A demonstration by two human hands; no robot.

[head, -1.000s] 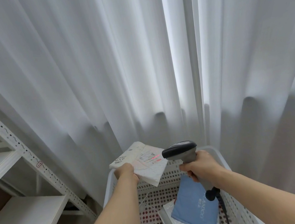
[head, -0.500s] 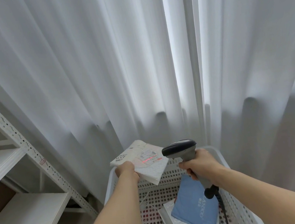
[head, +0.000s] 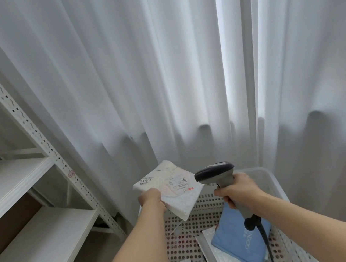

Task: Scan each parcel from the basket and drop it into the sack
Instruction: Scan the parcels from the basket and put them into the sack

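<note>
Holding white parcel (head: pixel 171 188) pinched in left hand (head: pixel 150 200) above basket (head: pixel 272 181); right hand (head: pixel 238 190) grips scanner (head: pixel 214 172). Best keep label flat, facing scanner head.

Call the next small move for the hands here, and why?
Probably carry the white parcel away toward the sack, which is out of view. The left hand holds it label-up over the basket, the scanner in the right hand points at the label, and no red beam shows, so the scan looks finished.
</note>
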